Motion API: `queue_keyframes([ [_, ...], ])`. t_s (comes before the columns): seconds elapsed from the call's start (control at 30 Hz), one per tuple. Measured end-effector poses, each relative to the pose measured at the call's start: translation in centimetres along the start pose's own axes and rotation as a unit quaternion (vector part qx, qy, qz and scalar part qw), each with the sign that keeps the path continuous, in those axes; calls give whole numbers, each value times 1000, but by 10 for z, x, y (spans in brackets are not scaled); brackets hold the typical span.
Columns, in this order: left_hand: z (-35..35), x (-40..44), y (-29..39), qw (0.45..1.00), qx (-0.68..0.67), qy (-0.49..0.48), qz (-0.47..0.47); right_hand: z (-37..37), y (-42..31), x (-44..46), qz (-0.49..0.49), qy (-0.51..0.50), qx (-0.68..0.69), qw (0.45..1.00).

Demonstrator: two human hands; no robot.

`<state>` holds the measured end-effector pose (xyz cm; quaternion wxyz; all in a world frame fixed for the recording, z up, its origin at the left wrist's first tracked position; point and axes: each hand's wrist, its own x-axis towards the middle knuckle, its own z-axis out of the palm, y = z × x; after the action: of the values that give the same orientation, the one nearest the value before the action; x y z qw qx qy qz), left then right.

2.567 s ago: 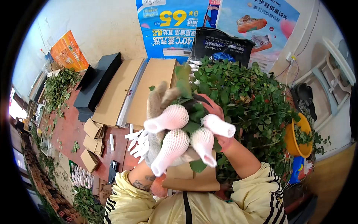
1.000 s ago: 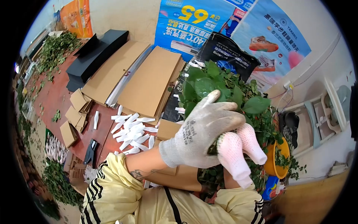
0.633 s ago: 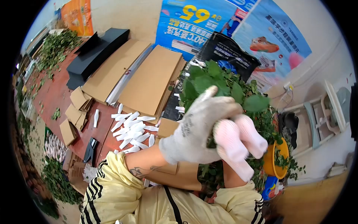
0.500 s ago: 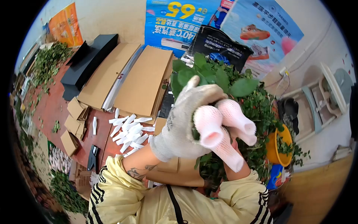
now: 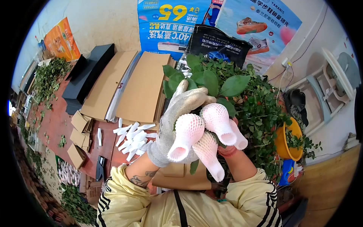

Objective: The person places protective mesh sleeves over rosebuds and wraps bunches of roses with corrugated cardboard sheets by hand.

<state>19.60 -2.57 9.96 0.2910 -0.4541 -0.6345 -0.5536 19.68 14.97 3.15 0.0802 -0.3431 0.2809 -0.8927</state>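
In a grey-white glove, my left hand (image 5: 170,117) is closed around a bunch of roses at chest height, its thumb and fingers wrapped about the stems. Several pinkish rose heads (image 5: 189,130) in white foam net sleeves point toward me, the sleeves' narrow ends hanging open. Large green leaves (image 5: 235,86) stick out beyond the glove on the far side. My right hand (image 5: 229,151) is behind the bunch on the right; only its reddish cuff and a little of the hand show, and its fingers are hidden by the flowers.
Loose white net sleeves (image 5: 134,140) lie on the red table. Behind them are cardboard sheets (image 5: 145,85); small folded cardboard pieces (image 5: 80,138) and a black stapler-like tool (image 5: 100,168) sit left. Leafy stems (image 5: 261,113) heap up at right, beside a yellow basket (image 5: 281,142).
The bunch has shifted left and turned, so another netted head shows and the heads are more spread. My left hand moved with it. The whole view has also shifted slightly.
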Motion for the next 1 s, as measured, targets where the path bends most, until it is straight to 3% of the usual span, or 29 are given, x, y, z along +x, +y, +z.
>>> queue_keyframes([
  [0.03, -2, 1, 1, 999, 25, -27, -7, -3, 0, -1, -18, -72, 9, 997],
  [0.07, -1, 1, 1, 999, 25, -29, -7, 0, 0, -8, -26, -21, -101, 994],
  [0.17, 0, -1, 4, 999, 6, -25, -19, 24, -7, -10, -2, 65, -236, 969],
  [0.27, 0, -5, 2, 1000, -20, -13, 15, 34, -11, -4, 59, 109, -142, 982],
  [0.37, -3, -5, 0, 997, -33, -68, -19, 35, -10, -5, 75, 130, -12, 989],
  [0.47, -7, 2, 10, 996, -8, -78, -49, 36, -12, -12, 53, 124, -221, 966],
  [0.8, -1, -3, 7, 998, -21, -52, -35, 40, -12, -6, 68, 130, -204, 968],
  [0.87, 4, -8, 3, 998, -64, 1, -18, 42, -13, -5, 87, 135, -192, 968],
  [0.97, 0, -4, 6, 998, -37, -28, -35, 40, -11, -6, 124, 177, -102, 971],
  [1.0, -2, -3, 7, 998, -36, -28, -34, 39, -10, -7, 117, 159, -132, 971],
])
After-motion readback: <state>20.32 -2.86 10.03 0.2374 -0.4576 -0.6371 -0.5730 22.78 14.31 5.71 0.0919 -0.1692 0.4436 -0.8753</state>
